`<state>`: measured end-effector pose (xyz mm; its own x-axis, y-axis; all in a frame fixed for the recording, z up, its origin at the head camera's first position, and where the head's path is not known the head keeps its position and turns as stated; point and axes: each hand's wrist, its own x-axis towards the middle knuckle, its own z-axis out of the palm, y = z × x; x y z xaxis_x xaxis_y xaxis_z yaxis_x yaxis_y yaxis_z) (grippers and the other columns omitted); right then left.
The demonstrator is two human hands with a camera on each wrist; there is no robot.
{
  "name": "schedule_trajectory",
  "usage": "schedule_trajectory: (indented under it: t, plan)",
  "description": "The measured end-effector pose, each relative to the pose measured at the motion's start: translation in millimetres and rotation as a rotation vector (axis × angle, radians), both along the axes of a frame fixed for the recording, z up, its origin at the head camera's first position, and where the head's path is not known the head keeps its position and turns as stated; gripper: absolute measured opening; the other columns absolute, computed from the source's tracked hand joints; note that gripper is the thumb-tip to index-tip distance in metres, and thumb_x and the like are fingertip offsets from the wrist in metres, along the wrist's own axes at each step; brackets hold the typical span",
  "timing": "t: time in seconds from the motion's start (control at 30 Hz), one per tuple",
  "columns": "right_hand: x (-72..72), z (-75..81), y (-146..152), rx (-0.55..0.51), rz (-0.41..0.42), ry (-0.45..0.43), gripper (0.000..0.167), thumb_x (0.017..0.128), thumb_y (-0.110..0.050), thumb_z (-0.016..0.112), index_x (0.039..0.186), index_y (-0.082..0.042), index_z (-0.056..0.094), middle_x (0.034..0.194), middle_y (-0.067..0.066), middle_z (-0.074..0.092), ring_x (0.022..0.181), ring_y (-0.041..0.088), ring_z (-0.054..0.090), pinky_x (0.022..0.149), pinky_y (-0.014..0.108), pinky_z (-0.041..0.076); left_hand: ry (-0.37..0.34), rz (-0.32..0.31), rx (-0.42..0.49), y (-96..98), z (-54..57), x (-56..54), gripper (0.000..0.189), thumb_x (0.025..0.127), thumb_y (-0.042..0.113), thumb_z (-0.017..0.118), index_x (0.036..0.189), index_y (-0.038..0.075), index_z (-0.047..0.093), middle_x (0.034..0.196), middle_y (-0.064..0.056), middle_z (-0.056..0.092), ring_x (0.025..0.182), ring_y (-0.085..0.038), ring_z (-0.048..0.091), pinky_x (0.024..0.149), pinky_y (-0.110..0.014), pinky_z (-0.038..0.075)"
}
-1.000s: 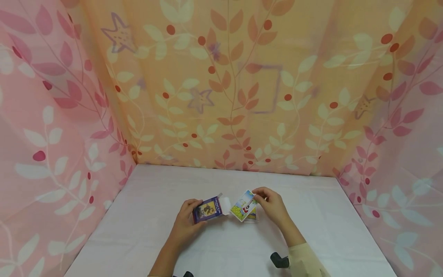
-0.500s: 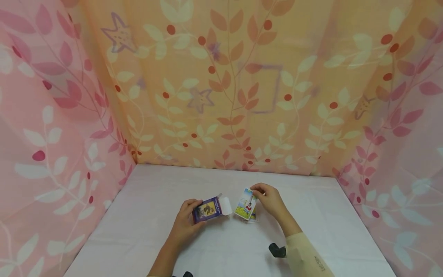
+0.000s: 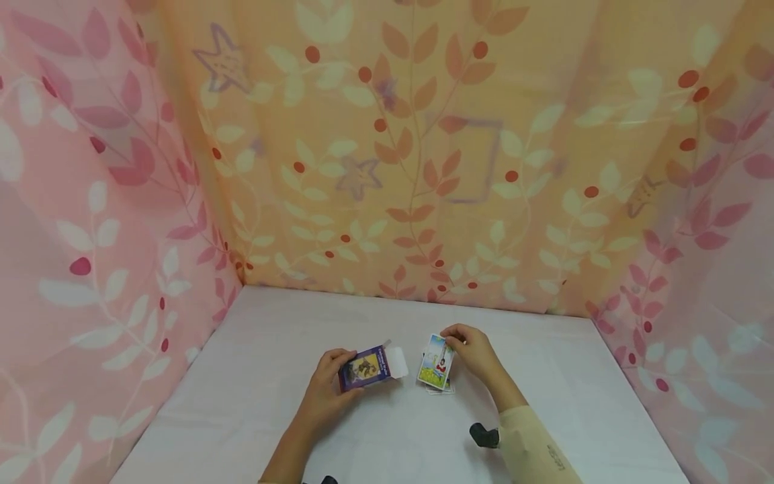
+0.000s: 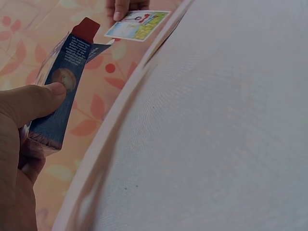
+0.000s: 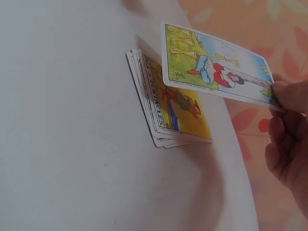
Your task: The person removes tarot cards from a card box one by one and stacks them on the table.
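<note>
My left hand (image 3: pixel 329 383) grips a purple-blue card box (image 3: pixel 365 368) by its sides, thumb across one face in the left wrist view. The box's white end flap (image 3: pixel 397 361) stands open toward the right. Between thumb and fingers, my right hand (image 3: pixel 474 353) pinches one corner of a tarot card (image 5: pixel 216 70) that shows a seated figure and gold cups. Under that card a small, slightly fanned stack of tarot cards (image 5: pixel 178 108) lies on the table, a yellow pentacles card on top. The held card tilts over the stack and hides part of it.
A white cloth covers the table (image 3: pixel 290 323). Floral curtains enclose it: an orange one (image 3: pixel 387 134) at the back and pink ones at left and right. A black device (image 3: pixel 484 435) sits at the right wrist.
The held card has turned more upright and now lines up over the stack. My left hand keeps its grip on the box. The head view has shifted slightly.
</note>
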<state>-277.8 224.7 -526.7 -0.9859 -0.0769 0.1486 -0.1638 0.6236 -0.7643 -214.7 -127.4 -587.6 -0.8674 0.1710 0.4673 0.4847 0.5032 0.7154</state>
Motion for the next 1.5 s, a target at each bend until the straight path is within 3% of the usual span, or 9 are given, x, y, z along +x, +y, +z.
schedule_trajectory:
  t: [0.23, 0.53, 0.83, 1.13, 1.37, 1.5]
  plan:
    - [-5.4, -3.3, -3.0, 0.025, 0.006, -0.044, 0.011, 0.098, -0.010, 0.067, 0.104, -0.014, 0.074, 0.096, -0.001, 0.070, 0.089, 0.016, 0.057, 0.081, 0.033, 0.048, -0.056, -0.004, 0.020, -3.8, -1.0, -2.1, 0.077, 0.072, 0.015, 0.094, 0.141, 0.020, 0.060, 0.136, 0.004, 0.053, 0.133, -0.018, 0.052, 0.116, -0.047, 0.042]
    - [-12.4, -16.9, -1.5, 0.035, 0.015, -0.060, 0.010, 0.099, -0.010, 0.066, 0.101, -0.016, 0.075, 0.096, -0.003, 0.071, 0.090, 0.017, 0.058, 0.084, 0.034, 0.050, 0.018, -0.003, 0.008, -5.3, -3.9, -3.6, 0.080, 0.069, 0.012, 0.095, 0.141, 0.018, 0.061, 0.135, 0.001, 0.054, 0.129, -0.024, 0.054, 0.113, -0.042, 0.045]
    - [-19.8, -26.4, -0.9, 0.039, 0.027, -0.074, 0.011, 0.099, -0.009, 0.066, 0.102, -0.015, 0.075, 0.099, -0.002, 0.072, 0.095, 0.016, 0.061, 0.091, 0.040, 0.052, -0.038, -0.010, 0.039, -3.4, -2.3, -1.8, 0.078, 0.070, 0.013, 0.095, 0.141, 0.018, 0.061, 0.137, 0.001, 0.054, 0.132, -0.022, 0.053, 0.114, -0.051, 0.043]
    - [-25.9, -34.0, 4.9, 0.074, 0.067, -0.036, 0.010, 0.098, -0.009, 0.067, 0.102, -0.014, 0.075, 0.098, -0.003, 0.072, 0.094, 0.015, 0.062, 0.089, 0.039, 0.054, 0.014, -0.004, 0.004, -4.5, -3.1, -3.2, 0.079, 0.069, 0.015, 0.095, 0.140, 0.018, 0.061, 0.135, -0.001, 0.055, 0.128, -0.024, 0.055, 0.111, -0.049, 0.046]
    - [-27.3, -41.5, 13.3, 0.072, 0.048, -0.081, 0.011, 0.098, -0.009, 0.067, 0.102, -0.016, 0.074, 0.100, -0.004, 0.071, 0.098, 0.016, 0.061, 0.093, 0.041, 0.052, -0.061, -0.017, 0.019, -0.3, -1.8, -2.8, 0.076, 0.072, 0.018, 0.094, 0.141, 0.023, 0.061, 0.137, 0.003, 0.053, 0.133, -0.022, 0.053, 0.115, -0.050, 0.043]
    - [-28.4, -44.9, 14.5, 0.074, 0.058, -0.103, 0.011, 0.100, -0.010, 0.065, 0.103, -0.016, 0.074, 0.101, -0.004, 0.070, 0.097, 0.015, 0.060, 0.091, 0.039, 0.052, -0.051, -0.007, 0.010, 0.9, -1.3, -1.3, 0.076, 0.071, 0.017, 0.095, 0.140, 0.021, 0.061, 0.136, 0.002, 0.053, 0.132, -0.023, 0.054, 0.114, -0.051, 0.044]
